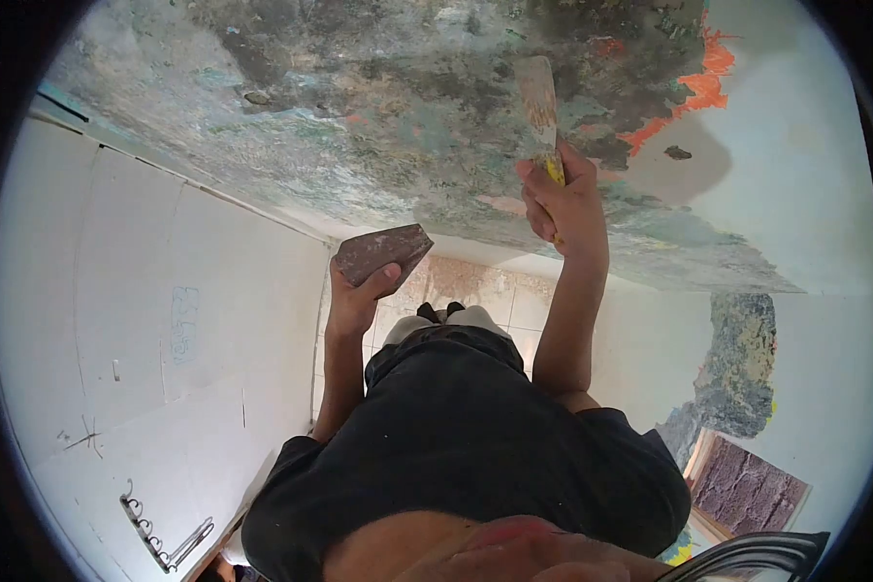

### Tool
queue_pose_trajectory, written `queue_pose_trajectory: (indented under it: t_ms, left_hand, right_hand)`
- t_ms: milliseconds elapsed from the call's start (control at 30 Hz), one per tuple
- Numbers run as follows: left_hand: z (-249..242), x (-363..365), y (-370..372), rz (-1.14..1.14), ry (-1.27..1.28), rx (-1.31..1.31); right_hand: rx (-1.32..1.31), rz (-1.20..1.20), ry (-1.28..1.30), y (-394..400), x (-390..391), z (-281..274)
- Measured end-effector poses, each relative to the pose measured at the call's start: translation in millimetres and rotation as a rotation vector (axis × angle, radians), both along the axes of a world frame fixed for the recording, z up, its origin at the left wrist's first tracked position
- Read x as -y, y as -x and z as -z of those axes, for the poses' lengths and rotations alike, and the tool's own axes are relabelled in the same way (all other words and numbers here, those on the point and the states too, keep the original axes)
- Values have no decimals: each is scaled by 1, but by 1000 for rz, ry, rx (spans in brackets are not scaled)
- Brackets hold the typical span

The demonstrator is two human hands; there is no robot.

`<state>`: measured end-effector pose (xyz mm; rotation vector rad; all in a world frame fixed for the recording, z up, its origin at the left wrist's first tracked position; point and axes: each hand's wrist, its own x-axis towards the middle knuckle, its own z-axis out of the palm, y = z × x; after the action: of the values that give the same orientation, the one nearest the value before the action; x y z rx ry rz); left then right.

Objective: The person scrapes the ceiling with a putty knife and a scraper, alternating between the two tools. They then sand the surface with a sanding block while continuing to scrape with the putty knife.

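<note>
My left hand [361, 297] is wrapped round a brown, dusty block-like piece [385, 252], held up near the lower part of the wall. In my right hand [570, 199] is the yellow handle of a putty knife [536, 97]. Its broad, stained blade points up the picture, at or close to the scraped wall [407, 116]; whether it touches cannot be told. Grey, green and white patches cover that wall, and a ragged orange edge [708, 82] borders the smooth pale paint.
On the left is a white wall or panel [213, 310] with a hook rack [145, 533]. Light floor tiles [485, 291] with brown dust show below. At the right are another bare wall patch [742, 359] and a framed window opening [747, 485].
</note>
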<state>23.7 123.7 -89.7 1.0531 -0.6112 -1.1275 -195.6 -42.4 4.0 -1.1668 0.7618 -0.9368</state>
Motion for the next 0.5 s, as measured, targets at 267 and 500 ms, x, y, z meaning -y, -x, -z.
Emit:
queue_pose_trajectory:
  t_ms: [267,500]
  left_hand:
    - [-5,-2,-1,-2,16,8]
    - [-3,1,1,7,-7,7]
  right_hand:
    - [20,-72,-32,0,3,-4]
    - [36,-59,-35,-2,2,-1]
